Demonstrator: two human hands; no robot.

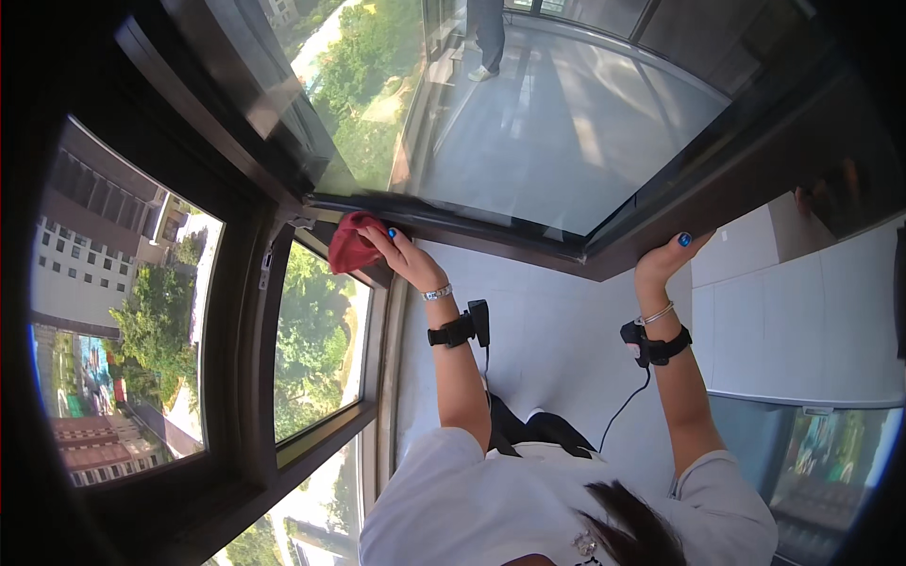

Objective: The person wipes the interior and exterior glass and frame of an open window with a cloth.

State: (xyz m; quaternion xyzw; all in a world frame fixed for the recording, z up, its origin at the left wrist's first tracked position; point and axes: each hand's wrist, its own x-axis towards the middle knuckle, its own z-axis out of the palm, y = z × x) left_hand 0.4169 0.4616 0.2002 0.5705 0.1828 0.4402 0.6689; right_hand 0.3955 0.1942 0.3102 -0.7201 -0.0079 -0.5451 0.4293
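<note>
A dark-framed window sash (pixel 488 239) with a large glass pane (pixel 524 163) stands swung inward before me. My left hand (pixel 417 267) holds a bunched red cloth (pixel 352 244) at the sash's lower edge, near its hinged corner. The thumb lies on the cloth's side; part of the fingers is hidden by the cloth. Towards the opposite corner, my right hand (pixel 658 269) grips the sash frame from below. Its thumb shows, while the other fingers are mostly hidden behind the frame. Each forearm wears a black strapped device with a cable.
Left of me is the dark window frame (pixel 244 396), with trees and buildings outside. A metal hinge fitting (pixel 301 222) joins it near the cloth. A person's trouser leg (pixel 488 35) and shoe appear in the glass. Pale floor (pixel 545 318) lies below; a light panelled surface (pixel 793 318) is at right.
</note>
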